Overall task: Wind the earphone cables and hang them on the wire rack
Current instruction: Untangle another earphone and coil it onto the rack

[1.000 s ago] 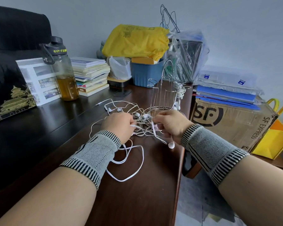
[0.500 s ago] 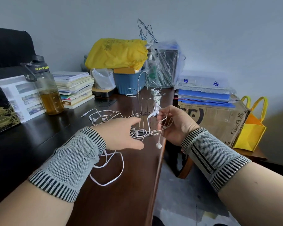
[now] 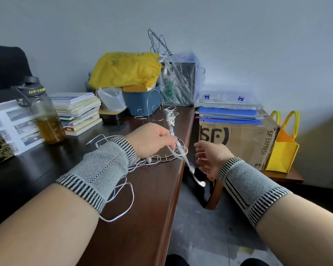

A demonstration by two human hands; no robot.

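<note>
Blue tub (image 3: 142, 104) holds a yellow bag (image 3: 125, 69); bottle (image 3: 46, 120) holds amber liquid.

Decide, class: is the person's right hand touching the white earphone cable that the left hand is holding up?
Cannot tell. In the head view the right hand is open beside the blurred earphone cable pinched by the left hand; no plain gap or contact shows.

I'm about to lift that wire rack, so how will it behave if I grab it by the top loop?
The rack is thin open wire, so probably light. It looks tall over a small round base, so it may tip. One wound cable hangs on it and may swing.
</note>
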